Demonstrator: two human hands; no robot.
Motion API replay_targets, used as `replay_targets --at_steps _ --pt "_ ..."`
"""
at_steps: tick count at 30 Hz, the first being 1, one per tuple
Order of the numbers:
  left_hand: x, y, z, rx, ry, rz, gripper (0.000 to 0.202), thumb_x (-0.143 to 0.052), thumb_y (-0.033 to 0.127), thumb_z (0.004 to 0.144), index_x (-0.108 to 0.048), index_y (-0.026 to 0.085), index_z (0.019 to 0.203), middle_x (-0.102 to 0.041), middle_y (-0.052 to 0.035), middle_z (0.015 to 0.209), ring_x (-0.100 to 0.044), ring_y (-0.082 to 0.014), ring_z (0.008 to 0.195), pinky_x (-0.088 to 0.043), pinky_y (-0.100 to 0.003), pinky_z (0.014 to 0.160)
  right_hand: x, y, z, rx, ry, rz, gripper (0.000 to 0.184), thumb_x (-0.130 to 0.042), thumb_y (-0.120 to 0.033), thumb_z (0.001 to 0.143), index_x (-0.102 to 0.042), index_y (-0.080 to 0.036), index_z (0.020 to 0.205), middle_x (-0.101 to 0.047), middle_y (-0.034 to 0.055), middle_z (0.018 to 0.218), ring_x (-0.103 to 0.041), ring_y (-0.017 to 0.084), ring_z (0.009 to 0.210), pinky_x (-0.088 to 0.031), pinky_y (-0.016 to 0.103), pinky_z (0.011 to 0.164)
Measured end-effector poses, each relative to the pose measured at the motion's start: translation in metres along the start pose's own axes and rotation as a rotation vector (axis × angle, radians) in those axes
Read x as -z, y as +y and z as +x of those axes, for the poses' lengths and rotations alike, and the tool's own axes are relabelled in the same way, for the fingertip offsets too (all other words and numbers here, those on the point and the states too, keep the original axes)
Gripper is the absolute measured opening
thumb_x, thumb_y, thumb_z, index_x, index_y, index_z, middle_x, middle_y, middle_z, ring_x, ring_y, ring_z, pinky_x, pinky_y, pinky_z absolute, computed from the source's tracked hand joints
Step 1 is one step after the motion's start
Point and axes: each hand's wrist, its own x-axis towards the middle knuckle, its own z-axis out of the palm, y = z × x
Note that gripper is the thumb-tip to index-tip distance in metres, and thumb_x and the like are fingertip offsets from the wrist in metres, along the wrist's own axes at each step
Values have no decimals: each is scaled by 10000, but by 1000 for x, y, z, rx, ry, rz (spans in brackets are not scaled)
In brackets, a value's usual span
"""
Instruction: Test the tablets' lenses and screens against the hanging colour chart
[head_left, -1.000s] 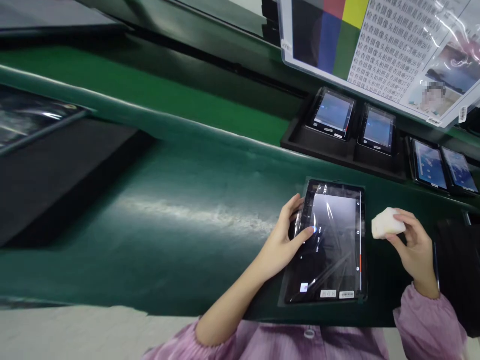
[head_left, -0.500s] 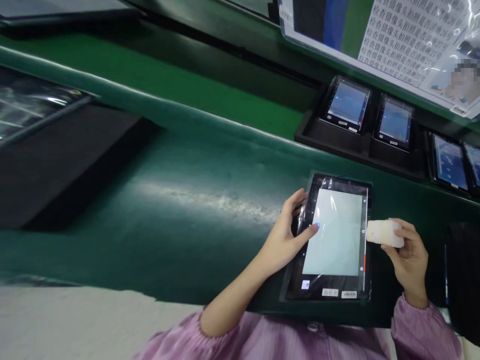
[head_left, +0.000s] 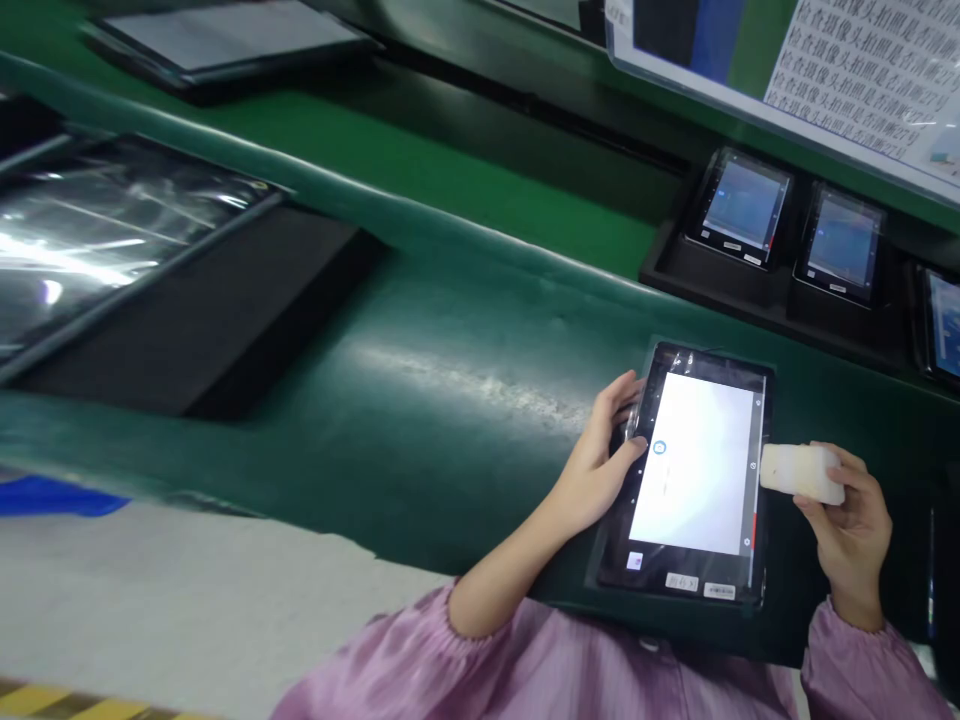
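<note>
Fingers (head_left: 621,392) of the left hand (head_left: 596,470) are wrapping around the left edge of a black tablet (head_left: 694,470), with one digit reaching onto the screen right next to a small blue ring (head_left: 659,447). So that hand is properly clamping the edge, not just hovering. The tablet is lying flat on the green table (head_left: 450,440), mostly to the right of those fingers. Its long axis is running away from the person at a slight tilt, a clear plastic film (head_left: 679,362) is covering it, and the screen is showing mostly white.

Over on the other side, the right hand (head_left: 855,530) is pinching a white block (head_left: 801,473) with its fingers closed around the end nearest the hand. Looks like foam, but honestly can't tell from here. The block's long axis is running crossways, with its free end pointing left at the tablet's right edge, just beside it. Can't tell if they're actually touching. The left hand is the nearer one to the tablet, since it's right on it.

Up past the fingers, a black tray (head_left: 712,285) is holding more tablets (head_left: 742,205), and a printed chart (head_left: 862,90) with Chinese text is hanging above them. Left of the fingers, another film-covered tablet (head_left: 112,230) is sitting on a black mat (head_left: 187,330).
</note>
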Motion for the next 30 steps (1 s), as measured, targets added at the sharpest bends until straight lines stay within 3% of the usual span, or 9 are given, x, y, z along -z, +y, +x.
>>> replay_targets --at_steps 11,19,22,24,26,30 --pt "-3 5 0 -12 -19 2 706 -571 269 874 -316 217 1531 -442 -152 1591 -373 -321 1503 -291 -533 1254 2 0 0 -13 35 -25 296 -853 -209 808 -660 -236 1031 -678 122 1238 -670 294 1166 -607 382 813" --pt "4 -9 7 -4 -63 -64 739 -525 321 889 -251 227 1569 -437 -160 1594 -400 -341 1474 -281 -604 1239 -8 -5 -2 -12 62 -65 333 -863 -272 806 -691 -212 1086 -668 126 1259 -658 292 1189 -615 432 886" --pt "6 -8 9 -39 -38 18 718 -468 320 947 -187 238 1603 -364 -169 1639 -389 -343 1488 -297 -618 1232 -3 -11 0 -50 181 -65 408 -869 -301 802 -691 -212 1158 -637 112 1318 -615 294 1259 -532 497 1042" --pt "1 3 8 -187 -31 223 735 -488 320 967 -166 244 1623 -244 -171 1698 -280 -368 1547 -252 -637 1249 13 -11 5 -45 343 -158 465 -870 -353 793 -695 -207 1198 -626 115 1318 -608 310 1254 -496 518 1066" --pt "-12 21 3 -409 -168 488 759 -546 280 958 -198 270 1633 -194 -138 1725 -189 -376 1582 -180 -636 1276 35 -8 11 11 461 -385 478 -844 -423 796 -717 -200 1200 -630 130 1276 -623 326 1182 -507 511 1006" --pt "-57 48 -14 -742 -855 702 841 -702 346 877 -317 209 1611 -401 -112 1652 -299 -334 1557 -153 -522 1318 69 5 18 70 389 -978 459 -585 -529 911 -759 -175 1146 -590 204 1289 -575 411 1132 -430 632 985"
